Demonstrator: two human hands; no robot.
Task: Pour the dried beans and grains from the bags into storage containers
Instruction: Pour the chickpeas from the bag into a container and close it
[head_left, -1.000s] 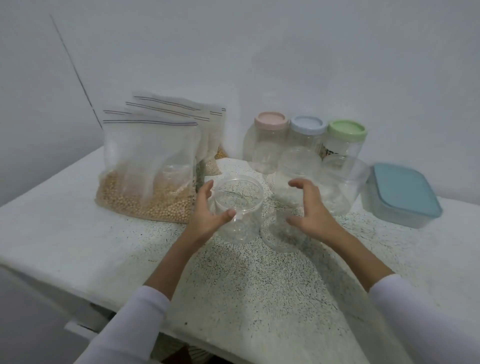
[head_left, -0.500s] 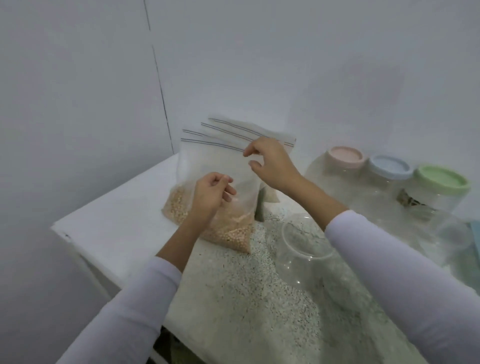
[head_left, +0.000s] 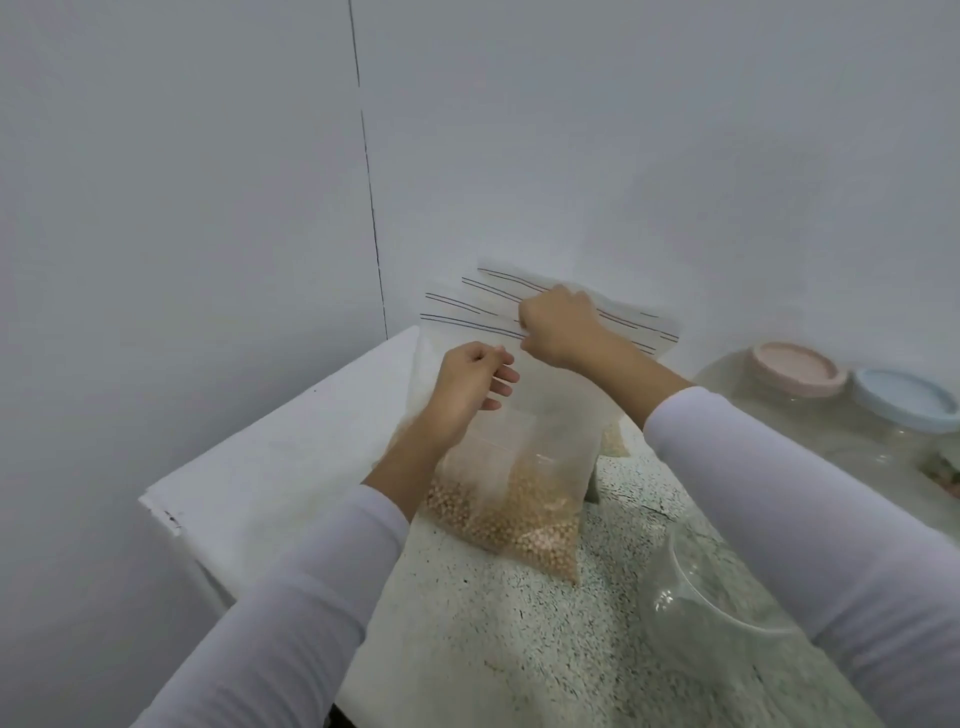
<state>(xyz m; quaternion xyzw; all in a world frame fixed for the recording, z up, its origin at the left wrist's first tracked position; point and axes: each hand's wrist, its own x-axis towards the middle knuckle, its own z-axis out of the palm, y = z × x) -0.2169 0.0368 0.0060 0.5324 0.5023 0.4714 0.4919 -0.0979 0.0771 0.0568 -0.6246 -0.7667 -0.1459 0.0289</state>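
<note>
A clear zip bag of tan round beans (head_left: 524, 499) stands upright at the front of a row of similar bags (head_left: 639, 325) against the wall. My right hand (head_left: 558, 327) pinches the front bag's zip top near its middle. My left hand (head_left: 470, 382) rests against the upper front of the same bag, fingers loosely curled; whether it pinches the plastic is unclear. An open clear jar (head_left: 722, 618) stands on the table at the lower right, partly hidden by my right sleeve.
Clear jars with a pink lid (head_left: 797, 366) and a blue lid (head_left: 906, 397) stand at the right by the wall. The speckled table (head_left: 498, 649) ends in a white edge (head_left: 208, 499) on the left. Walls meet in a corner behind the bags.
Both hands left the open jars and moved left to the front bean bag; the view swung left with them. My right hand now grips the zip top.
</note>
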